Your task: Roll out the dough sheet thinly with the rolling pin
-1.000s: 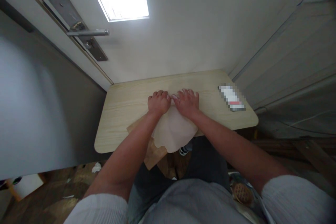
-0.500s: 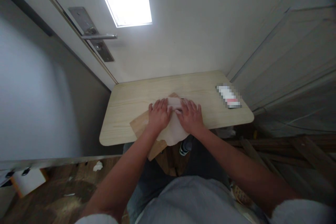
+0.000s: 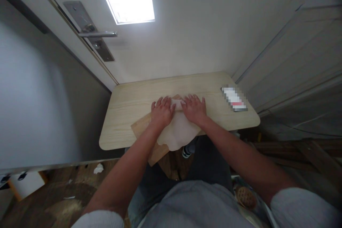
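A pale, wavy-edged sheet that looks like dough (image 3: 178, 133) lies on a tan wooden board (image 3: 141, 124), its near edge hanging past the board and table front. The sheet's far end is rolled up (image 3: 176, 105); whether a pin is inside is hidden. My left hand (image 3: 162, 111) rests on the left end of this roll, palm down, fingers stretched forward and slightly apart. On the right end lies my right hand (image 3: 195, 108) in the same way, fingers extended. Both thumbs point inward, with a short stretch of roll showing between them.
The board sits askew on a light wood-grain table (image 3: 117, 114). A phone (image 3: 234, 99), blurred out, lies at the table's right end. Behind stands a white door with a metal handle (image 3: 101, 34). Below are a crumpled white scrap (image 3: 98, 168) and a basket-like woven item (image 3: 245, 197).
Both hands have moved slightly forward, away from me, along with the roll. Fingers are stretched further out, and more of the flat sheet shows between my forearms.
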### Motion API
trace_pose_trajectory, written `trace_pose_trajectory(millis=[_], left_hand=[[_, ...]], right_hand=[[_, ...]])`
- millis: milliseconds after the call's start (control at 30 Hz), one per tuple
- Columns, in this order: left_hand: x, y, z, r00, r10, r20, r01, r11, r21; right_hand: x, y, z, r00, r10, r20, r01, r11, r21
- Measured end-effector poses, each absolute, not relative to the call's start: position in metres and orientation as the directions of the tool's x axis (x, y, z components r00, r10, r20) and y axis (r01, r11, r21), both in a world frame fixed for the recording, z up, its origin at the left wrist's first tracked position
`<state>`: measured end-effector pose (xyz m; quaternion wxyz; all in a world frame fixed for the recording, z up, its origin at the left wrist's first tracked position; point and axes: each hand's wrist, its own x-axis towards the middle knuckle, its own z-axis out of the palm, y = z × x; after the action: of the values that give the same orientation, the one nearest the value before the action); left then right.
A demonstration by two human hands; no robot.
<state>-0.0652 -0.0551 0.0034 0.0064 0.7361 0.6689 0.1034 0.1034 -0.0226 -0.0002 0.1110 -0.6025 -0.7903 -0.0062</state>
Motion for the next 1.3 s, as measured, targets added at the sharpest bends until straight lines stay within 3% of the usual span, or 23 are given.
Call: trace_pose_trajectory(millis=[200, 733, 1300], left_hand=[[-0.066, -0.03, 0.004, 0.067, 0.988, 0.142, 0.985, -0.089, 0.151], [-0.072, 0.02, 0.002, 0.107, 0.988, 0.109, 0.986, -0.119, 0.112], [-0.065, -0.039, 0.004, 0.073, 0.983, 0.169, 0.986, -0.096, 0.136]], right_hand=[[0.1, -0.001, -0.006, -0.232, 0.949, 0.214, 0.962, 0.256, -0.096], [0.094, 0.05, -0.004, -0.202, 0.971, 0.127, 0.972, 0.215, -0.1], [0.098, -0.017, -0.003, -0.198, 0.955, 0.221, 0.964, 0.23, -0.131]])
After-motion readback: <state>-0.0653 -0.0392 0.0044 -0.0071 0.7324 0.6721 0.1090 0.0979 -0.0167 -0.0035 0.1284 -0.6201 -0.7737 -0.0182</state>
